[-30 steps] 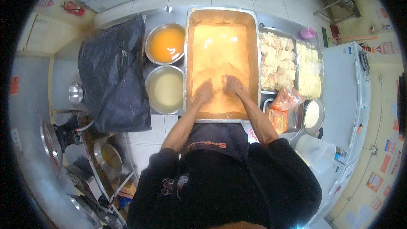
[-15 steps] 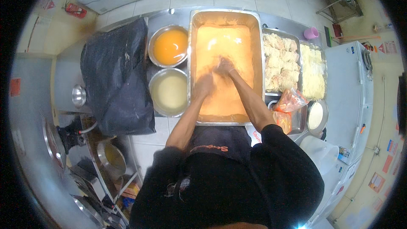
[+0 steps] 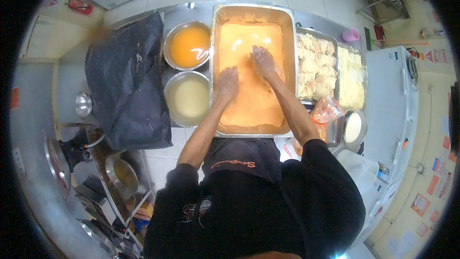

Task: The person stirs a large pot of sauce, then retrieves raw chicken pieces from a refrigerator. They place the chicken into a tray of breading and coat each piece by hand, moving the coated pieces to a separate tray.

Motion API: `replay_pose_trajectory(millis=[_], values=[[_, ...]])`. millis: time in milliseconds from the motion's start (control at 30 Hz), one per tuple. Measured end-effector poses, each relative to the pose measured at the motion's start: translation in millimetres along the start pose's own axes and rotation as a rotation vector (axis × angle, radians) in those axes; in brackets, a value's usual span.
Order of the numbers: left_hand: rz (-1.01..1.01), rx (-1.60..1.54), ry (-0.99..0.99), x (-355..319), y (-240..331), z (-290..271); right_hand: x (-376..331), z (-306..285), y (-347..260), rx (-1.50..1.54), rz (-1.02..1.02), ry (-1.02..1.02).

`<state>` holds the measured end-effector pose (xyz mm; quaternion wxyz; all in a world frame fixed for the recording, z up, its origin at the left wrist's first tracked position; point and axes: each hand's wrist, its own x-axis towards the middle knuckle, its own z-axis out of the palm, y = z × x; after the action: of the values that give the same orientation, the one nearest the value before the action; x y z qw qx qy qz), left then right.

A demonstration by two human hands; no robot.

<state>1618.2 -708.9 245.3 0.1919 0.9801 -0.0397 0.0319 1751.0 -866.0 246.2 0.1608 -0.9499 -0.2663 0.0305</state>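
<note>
A deep rectangular metal pan (image 3: 253, 133) holds a thick layer of orange flour-like powder (image 3: 251, 110). Both my hands are inside the pan, coated in pale powder. Near its left wall, my left hand (image 3: 228, 84) is low over the powder with its fingers curled in. Farther up and right of it, my right hand (image 3: 264, 61) bends its fingers down at the powder, with a darker hollow beside the fingertips. What either hand grasps, if anything, is hidden.
Left of the pan stand a bowl of orange liquid (image 3: 188, 47), a bowl of cloudy pale liquid (image 3: 189, 97) and something under black cloth (image 3: 125, 84). To the right are a tray of coated pieces (image 3: 316, 64), another pale-filled tray (image 3: 351, 79), plastic bags (image 3: 327, 110) and a pink cup (image 3: 350, 35).
My hands have moved apart: the left is slightly lower, and the right has shifted right and a little up. Their motion blur has lessened. The whole view has shifted slightly.
</note>
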Motion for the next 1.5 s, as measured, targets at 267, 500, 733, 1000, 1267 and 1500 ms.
replay_pose_trajectory(millis=[267,500,733,1000,1267,1500], values=[[-0.289,0.051,-0.807,-83,61,-15,-128,38,43,-0.24,0.294,-0.673],[-0.48,-0.569,-0.403,-83,43,59,-189,90,38,0.558,0.238,-0.437],[-0.357,-0.519,-0.627,-104,55,91,-183,24,9,0.187,-0.088,-0.565],[-0.519,-0.594,-0.172,-97,43,46,-198,26,9,0.98,0.636,-0.179],[-0.317,-0.188,-0.336,-59,41,32,-130,-1,-20,0.474,0.286,-0.389],[-0.21,0.068,-0.066,3,28,-6,-24,-9,0,-0.243,-0.048,-0.448]])
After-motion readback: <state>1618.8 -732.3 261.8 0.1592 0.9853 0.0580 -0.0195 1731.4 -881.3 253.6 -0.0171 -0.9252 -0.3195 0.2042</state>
